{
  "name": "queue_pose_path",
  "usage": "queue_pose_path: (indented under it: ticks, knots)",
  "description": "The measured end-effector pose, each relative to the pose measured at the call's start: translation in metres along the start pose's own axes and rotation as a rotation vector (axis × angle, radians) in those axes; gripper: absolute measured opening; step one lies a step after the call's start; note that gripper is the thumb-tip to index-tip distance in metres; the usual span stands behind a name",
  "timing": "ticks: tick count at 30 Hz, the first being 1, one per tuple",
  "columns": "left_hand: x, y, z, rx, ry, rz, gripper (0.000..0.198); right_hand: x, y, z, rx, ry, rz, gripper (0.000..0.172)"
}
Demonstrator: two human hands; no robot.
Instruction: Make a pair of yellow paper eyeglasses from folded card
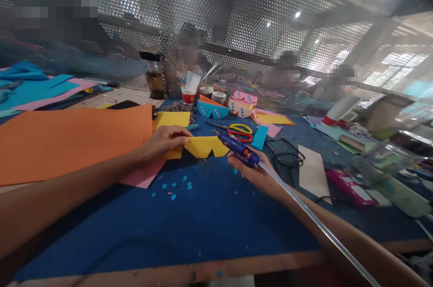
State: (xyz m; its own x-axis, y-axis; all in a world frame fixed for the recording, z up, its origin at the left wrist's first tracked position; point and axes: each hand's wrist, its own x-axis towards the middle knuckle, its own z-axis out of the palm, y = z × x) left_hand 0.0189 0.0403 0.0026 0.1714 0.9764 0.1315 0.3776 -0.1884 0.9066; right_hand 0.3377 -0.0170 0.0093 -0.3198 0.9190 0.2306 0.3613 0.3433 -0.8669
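Observation:
My left hand [167, 142] pinches the left end of a folded yellow paper piece [204, 146] with a notch cut in its lower edge. In my right hand [255, 172] is a blue glue gun [238, 147], with a long clear glue stick [314, 219] trailing out of its back. The gun's nozzle is close to the upper right edge of the yellow piece; whether they touch I cannot tell. Small blue paper squares [174, 190] lie scattered on the blue table [162, 237] in front of my hands.
Scissors [241, 133] with red and yellow handles lie beyond the gun. Behind them stand decorated paper pieces [212, 109] and paper cups [188, 94]. Large orange paper [77, 138] is at left. A black cord [286, 154] and a pink power strip [352, 186] lie right.

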Motion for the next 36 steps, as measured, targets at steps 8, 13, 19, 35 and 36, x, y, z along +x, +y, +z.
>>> queue_pose_path:
  ticks: [8, 13, 19, 35, 36]
  knots:
    - [-0.004, 0.005, -0.001, -0.054, 0.032, -0.033, 0.038, -0.002, -0.006, -0.009, -0.065, 0.038, -0.022, 0.036]
    - [-0.002, 0.001, -0.003, -0.056, 0.026, -0.027, 0.036, -0.004, -0.018, -0.013, -0.133, -0.002, -0.134, 0.032]
    - [0.001, -0.007, -0.006, -0.013, 0.036, 0.014, 0.031, -0.003, -0.015, -0.011, -0.226, -0.055, -0.153, 0.029]
    - [0.007, -0.016, -0.007, 0.092, 0.093, 0.072, 0.033, -0.002, -0.013, -0.011, -0.349, -0.072, -0.196, 0.041]
    - [0.007, -0.015, -0.007, 0.094, 0.091, 0.073, 0.034, -0.002, -0.013, -0.011, -0.342, -0.073, -0.201, 0.041]
